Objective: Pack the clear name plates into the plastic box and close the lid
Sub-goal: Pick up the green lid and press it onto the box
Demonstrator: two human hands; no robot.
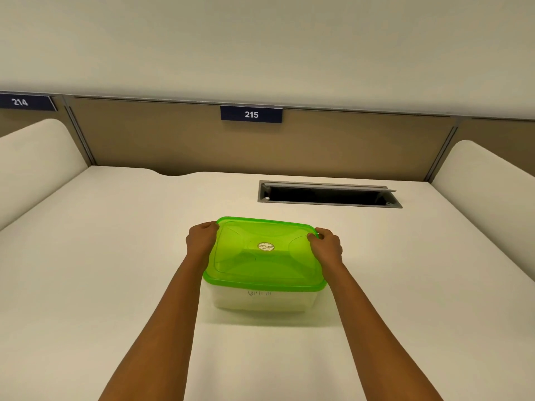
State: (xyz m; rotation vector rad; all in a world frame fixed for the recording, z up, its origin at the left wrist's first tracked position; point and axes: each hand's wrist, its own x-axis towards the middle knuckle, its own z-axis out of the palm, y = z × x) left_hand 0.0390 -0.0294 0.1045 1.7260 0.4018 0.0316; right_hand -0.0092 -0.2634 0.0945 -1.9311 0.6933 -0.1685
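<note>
Head view: plastic box (260, 299) sits mid-desk (115, 256), green lid (266, 250) on top of it. My left hand (201, 238) grips the lid's far-left corner. My right hand (325, 244) grips the far-right corner, thumb on top. Box walls are cloudy (contents not readable from here). Open cable hatch (330, 195) behind it, sign 215 (251, 114) on the partition (173, 140).

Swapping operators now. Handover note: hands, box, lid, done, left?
Hands: left hand grips the lid at its far left corner; right hand grips its far right corner.
The box stands on the desk, lid on top.
The plates cannot be made out through the cloudy wall.
Done: lid placed.
Left: probably press the rim down all round; whether it is sealed cannot be told.
</note>
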